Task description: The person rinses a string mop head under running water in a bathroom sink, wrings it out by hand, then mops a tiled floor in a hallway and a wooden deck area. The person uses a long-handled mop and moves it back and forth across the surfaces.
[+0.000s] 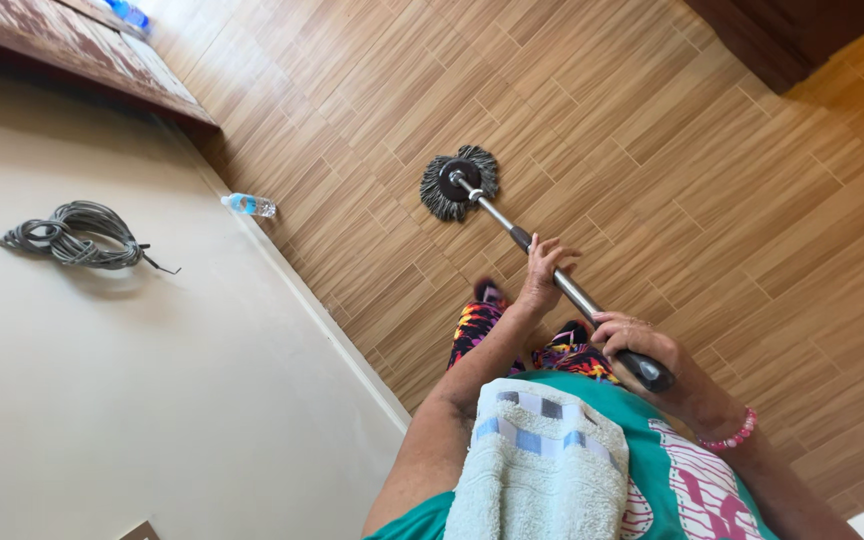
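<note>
A pale towel (537, 470) hangs below both hands, left hand (542, 280) and right hand (637, 345), gripping the mop (460, 182).

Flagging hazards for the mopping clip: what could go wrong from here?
1. The plastic bottle lies on the wooden floor by the wall, close to the mop head; a sweep that way could knock it rolling.
2. The towel draped at the person's chest looks loose and might slip off.
3. The left hand and right hand sit high on the handle, so control may be weak.

Clear blue-label bottle (249, 205) by wall
</note>
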